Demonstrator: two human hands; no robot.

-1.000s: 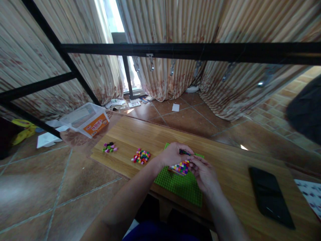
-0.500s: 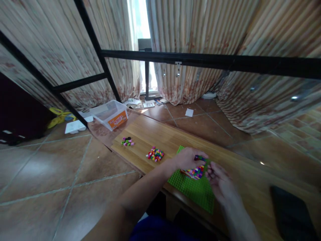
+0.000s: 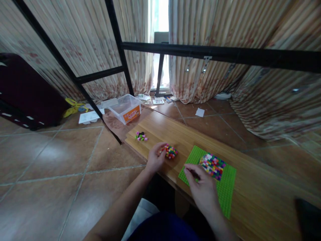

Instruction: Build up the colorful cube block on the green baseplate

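Note:
At the left edge of a pile of small multicoloured toy bricks (image 3: 171,152) is my left hand (image 3: 155,157). Its thumb and fingers are apart, with bricks showing beside the fingertips. My right hand (image 3: 202,184) hovers over the left part of a green studded baseplate (image 3: 227,197). Thumb and index finger come together in a pinch; whatever they hold, if anything, is too small to make out. Beyond that hand, a block of many coloured bricks (image 3: 213,164) is built up on the baseplate. Its near left part is hidden by my right hand.
A smaller pile of pink, green and black bricks (image 3: 141,136) lies further left on the wooden table (image 3: 165,125). A clear plastic box (image 3: 126,108) with an orange label stands past the table's far left end. A dark flat object (image 3: 308,217) sits at the right.
My left hand has moved from above the baseplate to the brick pile on the left. The right hand has shifted left over the baseplate, uncovering the coloured block. The view has turned left.

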